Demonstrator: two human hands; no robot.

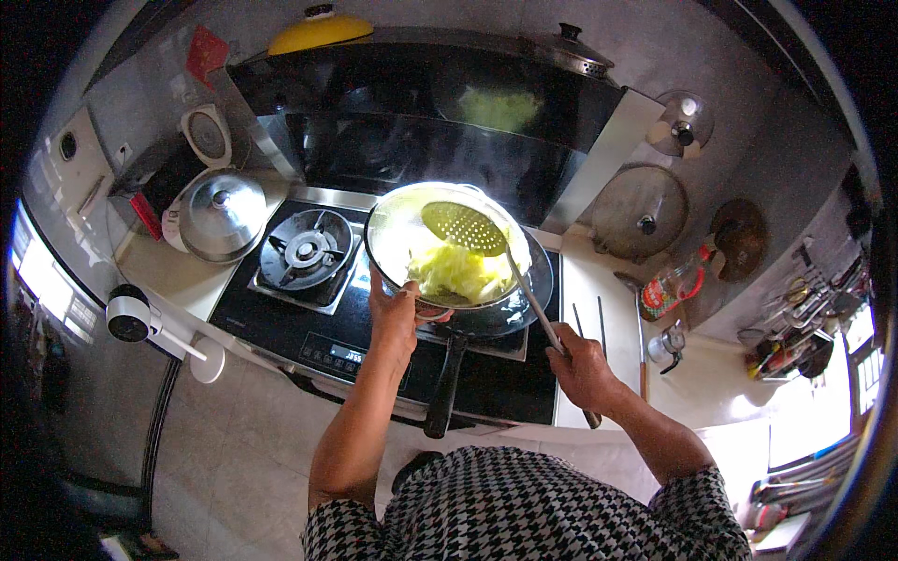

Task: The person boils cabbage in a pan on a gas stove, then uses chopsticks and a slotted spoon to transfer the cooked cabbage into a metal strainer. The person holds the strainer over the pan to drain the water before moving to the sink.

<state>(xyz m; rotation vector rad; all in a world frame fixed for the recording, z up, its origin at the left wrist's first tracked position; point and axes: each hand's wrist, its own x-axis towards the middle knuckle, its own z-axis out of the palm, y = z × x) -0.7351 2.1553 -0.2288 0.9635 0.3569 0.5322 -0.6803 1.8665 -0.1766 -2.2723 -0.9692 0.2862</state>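
Observation:
My left hand [395, 315] grips the near left rim of a metal colander [387, 235], which is held over the right burner. Pale green chopped vegetables [459, 270] lie inside it. In my right hand [588, 368] is the long handle of a perforated skimmer [459, 223]. Its round head is in the colander's mouth, just behind the vegetables. Below the colander stands a dark wok [539, 284], partly hidden, with its black handle [445, 389] pointing towards me. Liquid glints in the wok's right side.
The left burner [306, 251] has a bare pan support. A lidded pot [221, 217] stands left of the hob. On the right counter are chopsticks [602, 322], a long-handled spatula [642, 350], an oil bottle [670, 287] and a small glass jar [665, 347]. A range hood [421, 91] rises behind.

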